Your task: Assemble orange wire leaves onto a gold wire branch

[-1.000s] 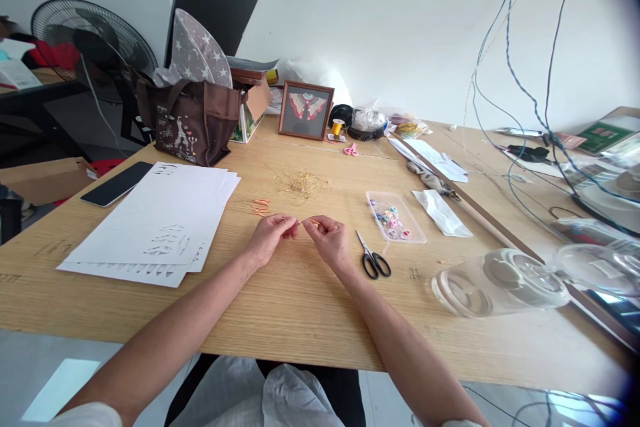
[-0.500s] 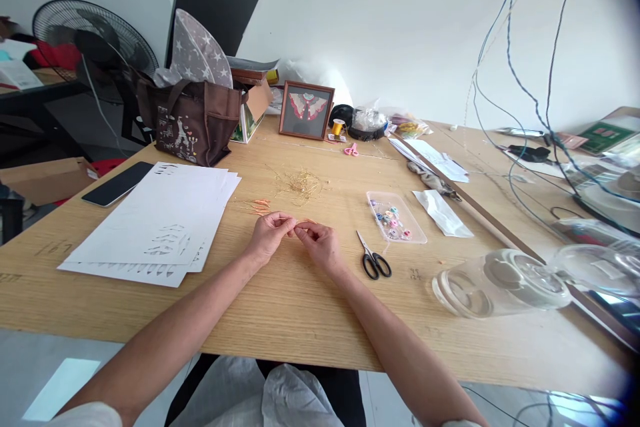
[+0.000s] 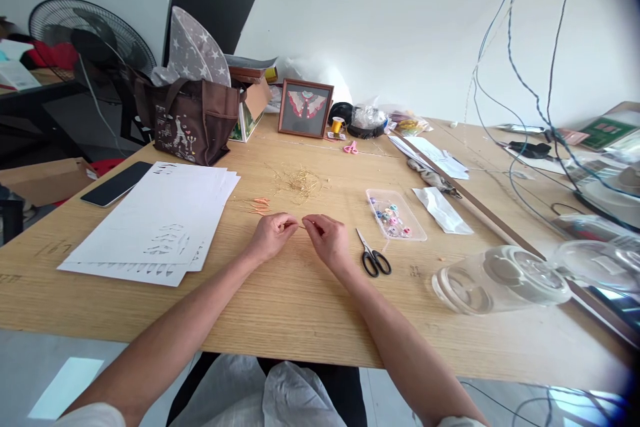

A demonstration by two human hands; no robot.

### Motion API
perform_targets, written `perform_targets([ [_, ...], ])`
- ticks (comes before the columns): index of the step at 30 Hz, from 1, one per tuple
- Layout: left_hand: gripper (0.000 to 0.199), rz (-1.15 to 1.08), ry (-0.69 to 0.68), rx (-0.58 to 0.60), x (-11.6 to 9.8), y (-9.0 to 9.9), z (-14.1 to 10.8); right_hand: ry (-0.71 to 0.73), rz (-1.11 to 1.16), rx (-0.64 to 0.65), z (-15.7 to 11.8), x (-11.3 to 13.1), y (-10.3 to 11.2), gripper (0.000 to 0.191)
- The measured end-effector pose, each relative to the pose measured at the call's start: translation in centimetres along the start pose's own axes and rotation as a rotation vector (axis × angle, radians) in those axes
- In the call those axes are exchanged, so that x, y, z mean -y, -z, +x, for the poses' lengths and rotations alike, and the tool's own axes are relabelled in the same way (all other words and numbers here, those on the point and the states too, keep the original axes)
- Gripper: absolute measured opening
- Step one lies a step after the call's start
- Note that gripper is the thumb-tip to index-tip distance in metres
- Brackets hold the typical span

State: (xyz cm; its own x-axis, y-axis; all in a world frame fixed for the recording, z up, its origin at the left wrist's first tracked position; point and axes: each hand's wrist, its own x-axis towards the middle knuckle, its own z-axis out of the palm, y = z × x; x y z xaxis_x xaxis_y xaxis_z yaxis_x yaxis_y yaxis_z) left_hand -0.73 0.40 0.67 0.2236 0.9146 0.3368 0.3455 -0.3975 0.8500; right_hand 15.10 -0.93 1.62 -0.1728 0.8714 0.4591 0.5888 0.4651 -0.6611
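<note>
Above the middle of the wooden table [image 3: 280, 320], my left hand [image 3: 273, 236] and my right hand [image 3: 328, 240] face each other with a small gap between the fingertips. Both are closed in a pinch. A short bit of thin wire [image 3: 301, 227] spans the gap; its ends are hidden in the fingers. Just beyond my left hand lie several small orange wire-stemmed pieces [image 3: 261, 204]. Farther back is a loose tangle of gold wire [image 3: 301, 183]. Black-handled scissors [image 3: 374, 260] lie to the right of my right hand.
White paper sheets [image 3: 135, 227] with small dark shapes lie left, beside a dark tablet [image 3: 116, 184]. A clear tray [image 3: 417, 233] of small spools stands right, near a clear bottle [image 3: 480, 280] lying on its side. At the back are a brown bag [image 3: 215, 123] and a picture frame [image 3: 306, 135].
My hands have drawn slightly apart, the right one shifting a little right, so thin wire shows between them. The orange bit seen at the right fingertips earlier is no longer visible.
</note>
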Motion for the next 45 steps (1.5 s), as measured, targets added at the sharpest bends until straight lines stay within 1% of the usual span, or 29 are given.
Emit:
perform_targets([
  [2,0.013,-0.042,-0.021,0.051,-0.2,-0.1,-0.1,-0.065,0.082,-0.01,0.4,-0.6,0.3,0.024],
  [4,0.013,-0.092,-0.01,0.082,-0.4,-0.2,-0.2,-0.15,0.177,0.006,0.7,-1.2,0.3,0.026],
  [6,0.015,-0.162,0.029,0.091,-0.4,-0.2,-0.2,-0.222,0.267,0.057,0.8,-1.6,0.2,0.028],
  [8,0.016,-0.256,0.081,0.079,-0.3,-0.1,-0.1,-0.253,0.33,0.116,0.8,-1.8,0.0,0.03],
  [11,0.016,-0.392,0.143,0.004,-0.3,0.0,0.1,-0.222,0.357,0.168,0.5,-1.6,-0.6,0.031],
  [15,0.018,-0.468,0.22,-0.135,-0.2,0.0,0.3,-0.188,0.303,0.158,-0.1,-1.0,-1.4,0.031],
  [18,0.018,-0.44,0.253,-0.197,0.3,-0.2,0.3,-0.127,0.217,0.157,-0.4,-0.2,-1.5,0.027],
  [21,0.018,-0.321,0.242,-0.212,0.9,-0.2,0.3,-0.035,0.113,0.171,-0.5,0.4,-1.2,0.027],
  [25,0.016,-0.09,0.139,-0.178,1.2,-0.1,0.2,0.052,-0.034,0.138,-0.5,0.6,-0.7,0.027],
  [28,0.013,0.01,0.052,-0.101,0.8,0.0,0.1,0.07,-0.08,0.087,-0.3,0.2,-0.3,0.026],
  [31,0.012,-0.004,-0.025,0.024,0.2,-0.2,-0.1,0.043,-0.014,0.033,0.1,-0.5,0.1,0.023],
  [33,0.012,-0.043,-0.047,0.094,-0.2,-0.3,-0.2,-0.02,0.072,0.016,0.5,-1.0,0.3,0.022],
  [35,0.014,-0.115,-0.022,0.132,-0.4,-0.3,-0.3,-0.109,0.16,0.049,0.7,-1.5,0.4,0.024],
  [36,0.015,-0.162,0.008,0.133,-0.5,-0.3,-0.3,-0.153,0.198,0.074,0.8,-1.7,0.3,0.025],
  [39,0.016,-0.324,0.115,0.076,-0.6,-0.3,-0.2,-0.223,0.273,0.144,0.8,-1.8,0.1,0.03],
  [42,0.017,-0.46,0.181,-0.039,-0.4,-0.2,0.1,-0.194,0.278,0.18,0.5,-1.4,-0.3,0.034],
  [45,0.018,-0.548,0.219,-0.144,0.0,-0.2,0.3,-0.136,0.235,0.182,0.1,-0.8,-0.9,0.031],
])
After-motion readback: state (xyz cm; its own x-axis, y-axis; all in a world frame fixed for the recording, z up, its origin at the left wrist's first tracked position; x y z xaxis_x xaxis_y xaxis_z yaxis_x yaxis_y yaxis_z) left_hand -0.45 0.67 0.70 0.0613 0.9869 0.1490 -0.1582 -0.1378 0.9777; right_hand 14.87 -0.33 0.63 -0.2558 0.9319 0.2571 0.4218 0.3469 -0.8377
